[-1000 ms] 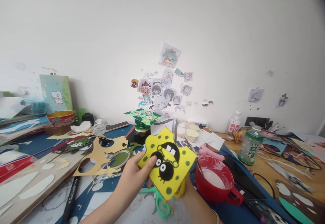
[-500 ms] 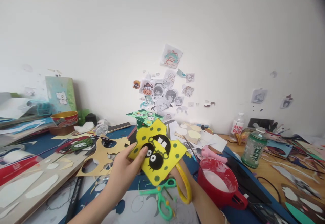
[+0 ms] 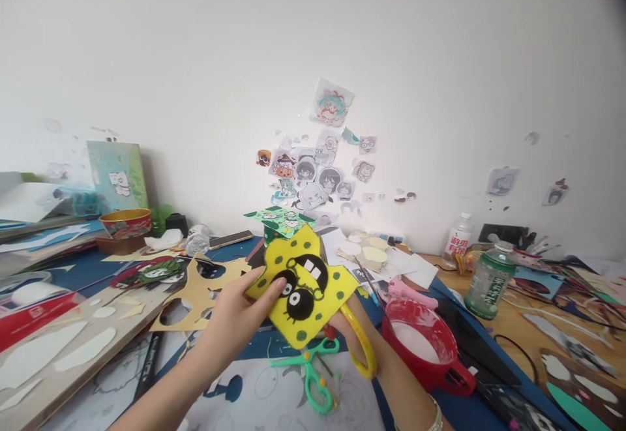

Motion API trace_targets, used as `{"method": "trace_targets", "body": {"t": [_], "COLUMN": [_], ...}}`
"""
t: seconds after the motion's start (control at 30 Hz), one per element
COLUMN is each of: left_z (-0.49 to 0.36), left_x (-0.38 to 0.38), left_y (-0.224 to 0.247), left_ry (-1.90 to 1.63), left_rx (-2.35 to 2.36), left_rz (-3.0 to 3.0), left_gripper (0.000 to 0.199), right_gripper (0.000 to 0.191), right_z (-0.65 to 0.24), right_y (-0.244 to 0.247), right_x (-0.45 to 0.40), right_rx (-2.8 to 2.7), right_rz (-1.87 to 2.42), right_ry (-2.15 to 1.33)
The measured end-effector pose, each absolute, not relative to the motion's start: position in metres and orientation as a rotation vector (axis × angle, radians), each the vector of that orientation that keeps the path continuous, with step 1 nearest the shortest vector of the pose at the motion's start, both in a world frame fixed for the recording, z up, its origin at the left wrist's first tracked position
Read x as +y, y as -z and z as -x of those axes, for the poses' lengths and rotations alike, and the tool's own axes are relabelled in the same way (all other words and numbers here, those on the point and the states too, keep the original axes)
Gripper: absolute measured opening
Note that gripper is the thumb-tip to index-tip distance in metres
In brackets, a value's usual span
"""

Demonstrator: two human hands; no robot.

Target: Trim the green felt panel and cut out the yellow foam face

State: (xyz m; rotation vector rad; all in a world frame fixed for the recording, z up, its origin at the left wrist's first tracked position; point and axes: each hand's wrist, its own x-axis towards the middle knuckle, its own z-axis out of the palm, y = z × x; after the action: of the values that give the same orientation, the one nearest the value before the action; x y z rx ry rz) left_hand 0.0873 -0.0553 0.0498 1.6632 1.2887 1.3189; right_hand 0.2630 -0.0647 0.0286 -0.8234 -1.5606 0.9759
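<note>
A yellow spotted cutout with black eyes and a toothy mouth is tilted in front of me. My left hand grips its left side, the thumb lying over one eye. Behind its lower right edge is my right hand, mostly hidden, with a yellow handle looped at it; what its fingers do cannot be made out. Green scissors lie half open below the cutout, on a white sheet with drawings.
A red cup with whitish contents stands at the right, near a green bottle. Tan board with cut holes and a grey board lie at the left. A green patterned piece stands behind the cutout.
The view has shifted slightly. The cutout has tipped a little, its lower corner now higher, and a bit of red shows beside my right hand. Both hands keep nearly the same place.
</note>
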Motion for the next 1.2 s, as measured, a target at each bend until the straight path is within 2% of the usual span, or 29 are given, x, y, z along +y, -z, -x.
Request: {"method": "trace_targets", "body": {"t": [0.1,0.23,0.5,0.87,1.2], "left_z": [-0.09,-0.086,-0.055,-0.032,-0.063], "left_x": [-0.06,-0.06,-0.048,-0.034,-0.038], "left_y": [-0.056,-0.067,-0.072,-0.077,-0.07], "left_ry": [-1.273,-1.164,-0.862,-0.756,-0.848], "left_rx": [1.243,1.144,0.991,0.775,1.027], "left_rz": [-1.599,-1.506,-1.424,-1.475,-1.369], "left_gripper": [0.039,0.035,0.049,0.041,0.043], "right_gripper": [0.038,0.034,0.034,0.032,0.047], "right_z": [-0.266,-0.268,-0.268,-0.268,-0.262], "right_y": [-0.032,-0.029,-0.016,-0.002,0.0], "right_x": [-0.071,-0.072,-0.059,-0.053,-0.055], "right_rx": [-1.514,-1.491,-1.579,-1.708,-1.638], "right_rz": [0.799,0.847,0.967,0.939,1.009], "right_ry": [-1.042,-1.015,-0.962,-0.959,-1.099]}}
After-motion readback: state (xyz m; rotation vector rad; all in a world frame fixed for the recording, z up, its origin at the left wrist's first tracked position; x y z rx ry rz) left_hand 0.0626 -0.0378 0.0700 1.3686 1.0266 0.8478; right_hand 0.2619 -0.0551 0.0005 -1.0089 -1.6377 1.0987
